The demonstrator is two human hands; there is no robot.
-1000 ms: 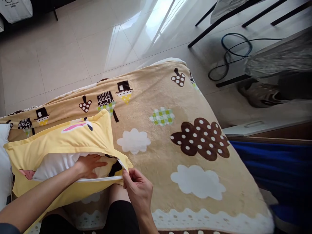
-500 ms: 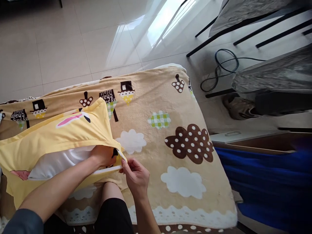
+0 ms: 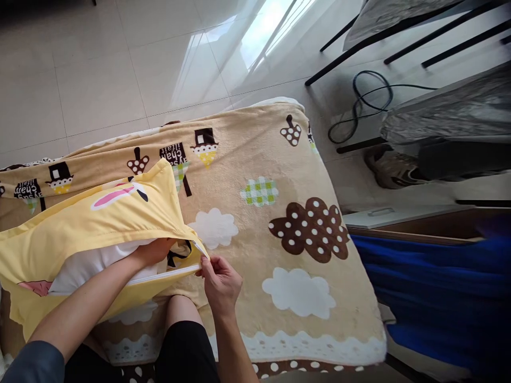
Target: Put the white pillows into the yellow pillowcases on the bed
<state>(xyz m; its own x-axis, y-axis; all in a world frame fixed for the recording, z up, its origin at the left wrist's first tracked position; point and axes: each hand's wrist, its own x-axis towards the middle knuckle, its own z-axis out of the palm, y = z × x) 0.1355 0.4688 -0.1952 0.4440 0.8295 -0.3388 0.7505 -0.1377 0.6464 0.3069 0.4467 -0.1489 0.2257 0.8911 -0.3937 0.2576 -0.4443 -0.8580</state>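
Observation:
A yellow pillowcase with a printed cartoon pattern lies across my lap, its zipper side gaping. White pillow filling shows through the gap. My left hand reaches inside the opening, beside the white pillow; its fingers are hidden under the yellow fabric. At the right end of the zipper, my right hand pinches the corner of the pillowcase between thumb and fingers.
Beneath everything is a beige patterned blanket. To the right are blue cloth, a person's shoe, a coiled cable and dark metal legs. Tiled floor lies beyond the blanket.
My left hand has shifted a little up and left inside the pillowcase, baring dark print near the corner. My right hand still pinches the corner, slightly higher.

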